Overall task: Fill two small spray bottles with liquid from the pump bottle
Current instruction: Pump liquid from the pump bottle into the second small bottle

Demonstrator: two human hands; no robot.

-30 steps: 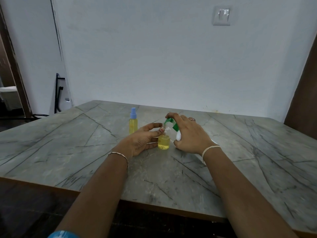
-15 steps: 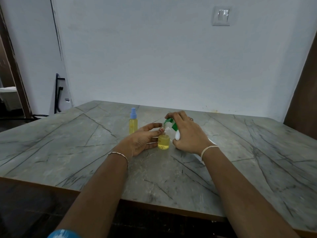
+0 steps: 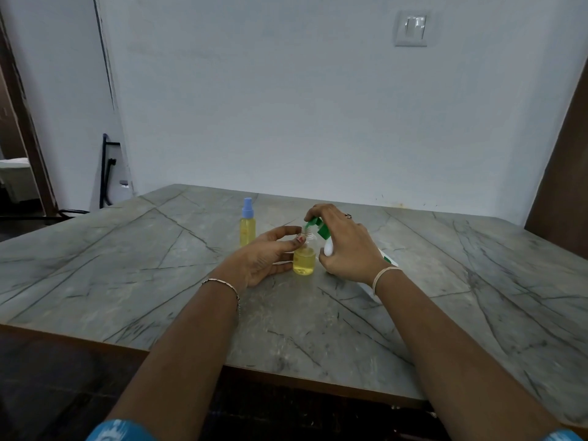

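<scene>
A small clear uncapped bottle (image 3: 304,261), roughly half full of yellow liquid, stands upright on the grey veined stone-look table (image 3: 159,281), near its middle and between the person's two hands. The left hand (image 3: 264,259) grasps it from the left, with the thumb at the threaded neck and the fingers curled in against the lower body. The right hand (image 3: 345,246) is wrapped around a white plastic pump bottle (image 3: 328,248), which leans steeply to the left. Its base trails back under the right wrist, and I cannot tell whether it rests on the table. The forefinger lies on top of the green pump head (image 3: 319,227), and the spout hangs right over the small bottle's open mouth. A slim spray bottle with a blue cap (image 3: 247,227), filled with yellow liquid nearly to the shoulder, stands upright just beyond the left hand, apart from it. A thin metal bracelet (image 3: 222,283) circles the left wrist, a pale band (image 3: 385,274) the right. A white wall switch (image 3: 411,28) sits high on the pale wall behind
</scene>
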